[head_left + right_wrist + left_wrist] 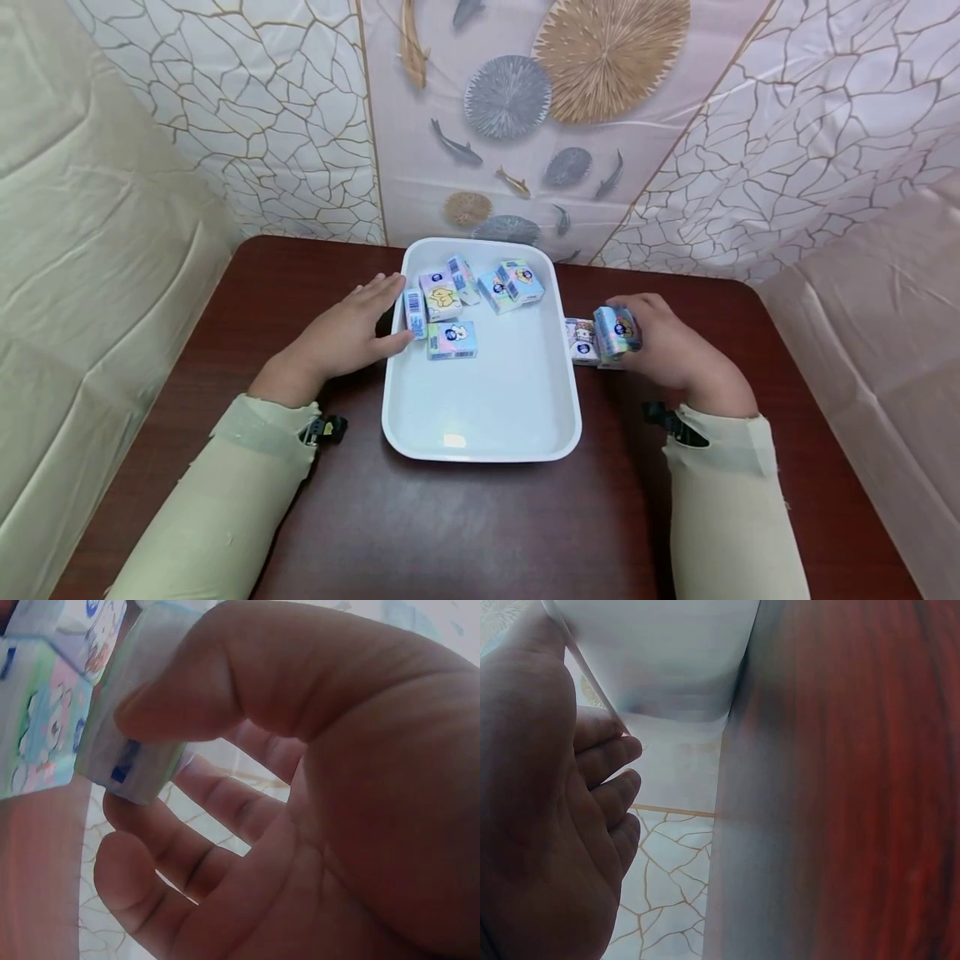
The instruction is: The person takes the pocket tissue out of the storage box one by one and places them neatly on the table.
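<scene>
A white tray (480,417) holds several small cartoon-printed tissue packs, among them a yellow-figured pack (441,297) and a blue pack (452,340) near its left side. My left hand (341,329) rests at the left rim, fingers extended along it and thumb reaching over the edge. In the left wrist view, those fingers (615,795) lie beside the tray wall. Right of the tray, my right hand (663,346) pinches a tissue pack (617,331) between thumb and fingers. That pack (124,761) shows its narrow side in the right wrist view.
Beside the tray's right wall, a white-fronted pack (582,340) lies on the dark wood table (465,533), close to the pinched one. Two overlapping packs (522,282) lie in the tray's far right. Patterned cloth (300,108) hangs behind the table.
</scene>
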Tool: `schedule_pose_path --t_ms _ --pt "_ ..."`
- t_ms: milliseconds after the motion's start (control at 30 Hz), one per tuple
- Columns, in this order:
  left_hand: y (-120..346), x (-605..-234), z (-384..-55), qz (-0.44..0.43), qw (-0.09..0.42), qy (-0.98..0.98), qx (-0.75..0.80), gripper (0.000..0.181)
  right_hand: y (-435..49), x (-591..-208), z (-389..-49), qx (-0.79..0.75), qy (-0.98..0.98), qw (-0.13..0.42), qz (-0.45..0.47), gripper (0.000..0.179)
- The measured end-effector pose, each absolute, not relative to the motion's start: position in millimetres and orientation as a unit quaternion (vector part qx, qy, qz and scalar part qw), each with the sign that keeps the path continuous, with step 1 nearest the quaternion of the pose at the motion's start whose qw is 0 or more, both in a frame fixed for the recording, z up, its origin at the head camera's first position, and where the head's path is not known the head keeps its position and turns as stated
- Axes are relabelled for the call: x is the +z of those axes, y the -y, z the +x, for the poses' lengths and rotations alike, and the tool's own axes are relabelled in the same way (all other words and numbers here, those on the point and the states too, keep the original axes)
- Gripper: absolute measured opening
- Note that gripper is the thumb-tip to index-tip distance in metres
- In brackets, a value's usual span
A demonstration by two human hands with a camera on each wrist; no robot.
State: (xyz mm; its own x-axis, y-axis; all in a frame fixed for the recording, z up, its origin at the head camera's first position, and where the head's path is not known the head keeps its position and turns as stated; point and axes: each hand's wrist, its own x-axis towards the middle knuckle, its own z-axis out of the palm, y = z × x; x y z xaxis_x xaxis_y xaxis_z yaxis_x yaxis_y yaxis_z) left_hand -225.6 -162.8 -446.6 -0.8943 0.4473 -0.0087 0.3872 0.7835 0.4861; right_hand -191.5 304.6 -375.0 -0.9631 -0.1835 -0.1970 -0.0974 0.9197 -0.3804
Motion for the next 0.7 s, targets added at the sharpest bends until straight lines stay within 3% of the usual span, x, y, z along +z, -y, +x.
schedule_pose_path --t_ms 700 --pt "162 -445 -225 0.219 0.065 -0.943 0.244 0.096 -343 -396 -200 -0.182 -0.977 0.108 -0.036 0.08"
